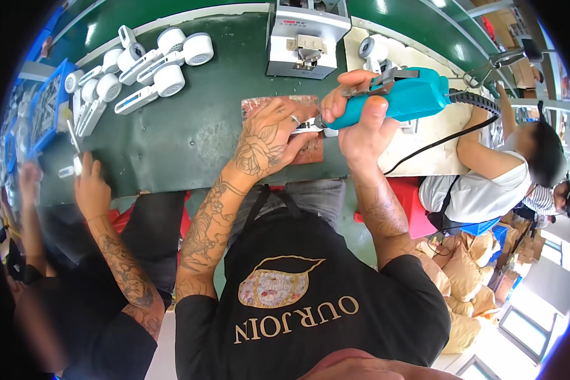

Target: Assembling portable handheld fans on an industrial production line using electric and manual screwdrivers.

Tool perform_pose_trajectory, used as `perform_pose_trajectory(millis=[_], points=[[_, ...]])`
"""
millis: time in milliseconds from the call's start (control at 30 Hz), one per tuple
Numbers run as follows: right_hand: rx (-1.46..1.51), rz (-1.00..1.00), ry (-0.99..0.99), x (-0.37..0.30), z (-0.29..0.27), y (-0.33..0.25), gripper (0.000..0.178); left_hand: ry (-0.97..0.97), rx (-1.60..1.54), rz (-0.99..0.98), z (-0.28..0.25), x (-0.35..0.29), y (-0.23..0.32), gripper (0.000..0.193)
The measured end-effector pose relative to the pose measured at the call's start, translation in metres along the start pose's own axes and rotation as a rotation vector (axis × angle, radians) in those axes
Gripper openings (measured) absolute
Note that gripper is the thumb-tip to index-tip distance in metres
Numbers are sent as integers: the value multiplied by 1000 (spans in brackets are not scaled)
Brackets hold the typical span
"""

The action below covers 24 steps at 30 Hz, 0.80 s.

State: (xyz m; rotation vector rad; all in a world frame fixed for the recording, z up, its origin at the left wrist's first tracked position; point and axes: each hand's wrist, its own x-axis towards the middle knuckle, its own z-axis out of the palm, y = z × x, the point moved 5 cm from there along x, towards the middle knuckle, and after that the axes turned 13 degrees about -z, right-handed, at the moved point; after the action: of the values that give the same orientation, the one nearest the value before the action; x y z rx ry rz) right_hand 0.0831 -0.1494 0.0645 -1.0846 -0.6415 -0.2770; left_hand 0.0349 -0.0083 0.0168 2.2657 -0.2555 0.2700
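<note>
My right hand (363, 133) is wrapped round a teal electric screwdriver (411, 96), which lies almost level with its tip pointing left. A metal lever runs along the tool's upper side, and a cord leaves its right end. The tip meets a small white plastic part (308, 127), mostly covered by my fingers. My left hand (267, 140), with a ring on one finger, closes over this part and holds it down on a worn red pad (311, 154). Whether a screw sits at the tip is hidden.
Several white handheld fans (169, 81) lie on the green bench (196, 145) at the left. A grey metal machine (303, 39) stands beyond my hands. Co-workers sit on both sides; the left one's hand (92, 190) holds a white part. A blue crate (49, 107) is farther left.
</note>
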Motion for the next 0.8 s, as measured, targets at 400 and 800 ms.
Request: perform_pose_trajectory(millis=[400,800], points=[[9,-11,8,-4,1,5,57,42,14,-18,3,-3,-2,37],[-21,4,-31,-6,2,5,62,24,-39,47,3,-1,-6,31]])
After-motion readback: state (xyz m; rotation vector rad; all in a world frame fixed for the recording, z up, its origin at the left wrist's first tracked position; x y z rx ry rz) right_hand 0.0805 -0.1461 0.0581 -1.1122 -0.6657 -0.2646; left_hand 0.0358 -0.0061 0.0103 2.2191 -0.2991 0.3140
